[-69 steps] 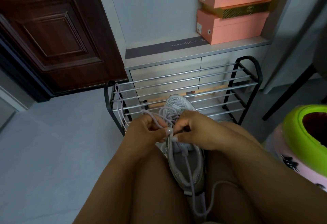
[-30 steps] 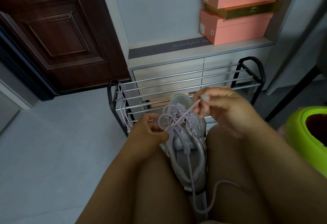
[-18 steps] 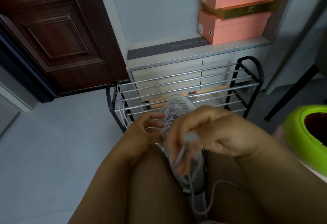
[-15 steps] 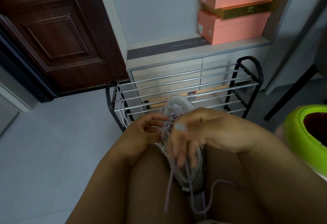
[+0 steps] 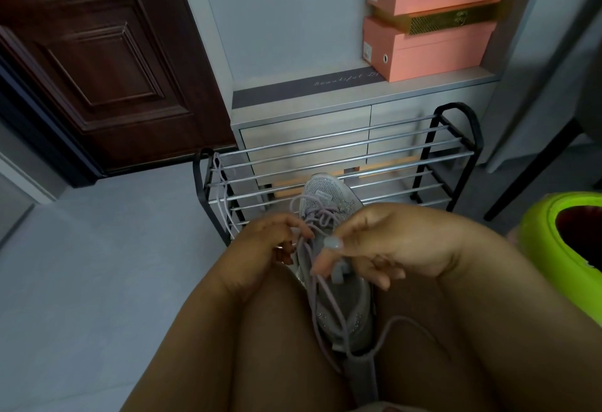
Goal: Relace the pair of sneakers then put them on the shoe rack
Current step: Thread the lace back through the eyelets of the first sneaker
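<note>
Two hands work over one grey sneaker [image 5: 338,297] wedged toe-away between the person's bare thighs. Half a second ago the right hand [image 5: 384,245] hung lower over the tongue with a loose lace end dangling down the left thigh; now it sits a little higher and further right, its fingers curled, thumb and forefinger pinching the lilac lace [image 5: 317,281] just above the shoe's opening. The left hand [image 5: 270,242] has barely shifted: its fingertips stay bent against the crossed strands at the eyelets, pinching the lace there. A slack loop of lace trails over the right thigh, near the heel.

Beyond the hands stands the black-framed shoe rack [image 5: 436,151] with chrome bars; a second lilac lace [image 5: 224,196] hangs from its left end. Behind it, a dark mat [image 5: 293,94] on the grey cabinet [image 5: 303,128] reads "Beautiful" in script, the rest hidden. Two salmon-pink shoeboxes [image 5: 433,50] are stacked there with a gold box [image 5: 452,20] between them; their white end labels are too small to read, and all are closed.

Right of the right arm sits a lime-green rimmed bin [image 5: 550,242], its inside dark.
</note>
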